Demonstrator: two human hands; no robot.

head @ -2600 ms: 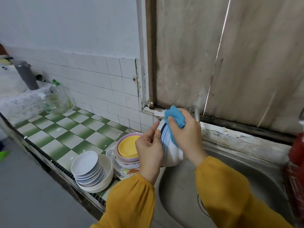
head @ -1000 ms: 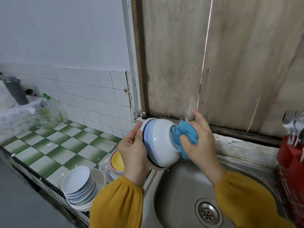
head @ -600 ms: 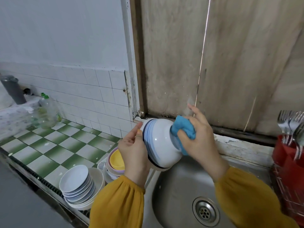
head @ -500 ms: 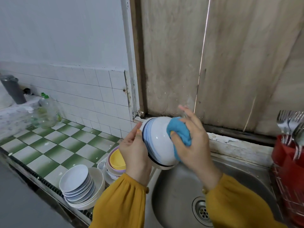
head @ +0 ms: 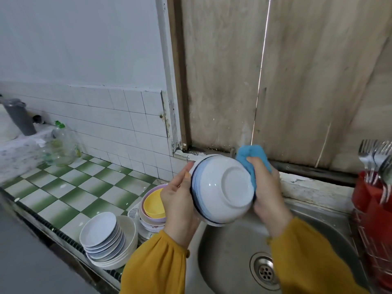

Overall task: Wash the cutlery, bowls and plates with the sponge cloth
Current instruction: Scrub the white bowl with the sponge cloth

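The left hand (head: 180, 206) grips a white bowl with blue bands (head: 220, 187) by its rim. Its thumb lies along the outside edge and its other fingers are out of sight behind the bowl. The bowl hangs on its side between the two hands, foot ring turned toward the person, above the left part of the steel sink (head: 229, 255). The right hand (head: 268, 194) is curled round a blue sponge cloth (head: 252, 158) and presses it against the bowl's right flank; the cloth bunches out above the fingers. Below the right wrist lies the sink drain (head: 264, 271). Down and left of the left hand, on the green-and-white tiled worktop (head: 63, 187), a pile of small white plates (head: 99, 230) sits in a larger bowl. Just beside the left palm is a stack of bowls with a yellow bowl (head: 153, 203) on top. Well to the right of the right hand, a red holder (head: 369, 200) carries forks (head: 371, 151).
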